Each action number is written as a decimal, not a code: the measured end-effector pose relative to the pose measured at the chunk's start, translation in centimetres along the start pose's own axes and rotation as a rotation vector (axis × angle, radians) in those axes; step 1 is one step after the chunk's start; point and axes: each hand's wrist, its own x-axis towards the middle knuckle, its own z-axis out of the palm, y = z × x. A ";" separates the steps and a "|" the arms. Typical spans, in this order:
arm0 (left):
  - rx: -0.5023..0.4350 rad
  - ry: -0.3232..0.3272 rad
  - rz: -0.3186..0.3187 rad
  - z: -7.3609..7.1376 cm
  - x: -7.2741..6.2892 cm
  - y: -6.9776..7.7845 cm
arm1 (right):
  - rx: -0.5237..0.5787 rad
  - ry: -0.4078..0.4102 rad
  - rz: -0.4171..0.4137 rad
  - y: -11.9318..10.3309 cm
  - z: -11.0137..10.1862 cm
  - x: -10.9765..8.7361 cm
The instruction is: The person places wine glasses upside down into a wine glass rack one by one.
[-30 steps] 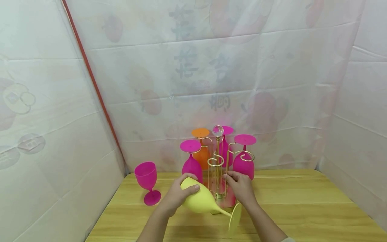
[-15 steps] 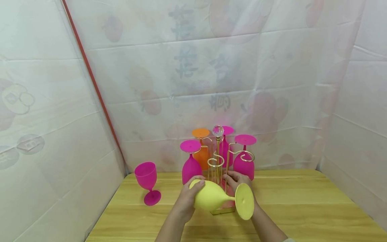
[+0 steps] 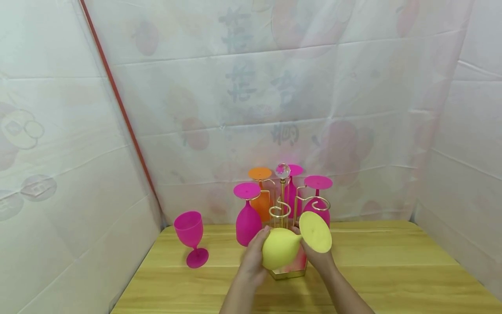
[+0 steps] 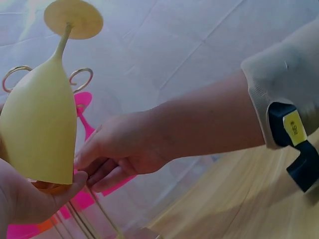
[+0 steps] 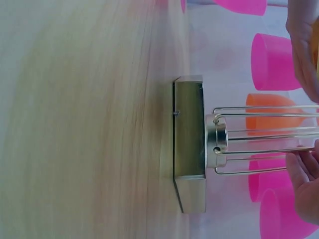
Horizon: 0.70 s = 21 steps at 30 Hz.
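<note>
A yellow plastic goblet (image 3: 279, 249) is in my left hand (image 3: 252, 261), fingers round its bowl. Its round foot points up and to the right in the head view; the left wrist view has the goblet (image 4: 42, 119) mouth down. Behind it stands a gold wire goblet rack (image 3: 288, 274) with a crystal knob (image 3: 283, 170). My right hand (image 5: 306, 181) pinches one of the rack's upright wires, partly hidden by the goblet in the head view. The front wire loop (image 3: 279, 212) holds no goblet and sits just above the yellow bowl.
An orange goblet (image 3: 260, 207) and pink goblets, such as the left one (image 3: 249, 224) and the right one (image 3: 318, 182), hang upside down on the rack. Another pink goblet (image 3: 189, 229) stands upright on the wooden table (image 3: 392, 270) at left. A printed cloth hangs behind.
My left hand has moved right and turned the yellow goblet, so its foot has risen from low near the table to in front of the right hand. The right hand stays at the rack.
</note>
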 end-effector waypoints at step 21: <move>-0.166 0.030 -0.057 0.8 0.9 -1.3 | -0.251 0.238 0.078 -2.4 -0.2 -0.8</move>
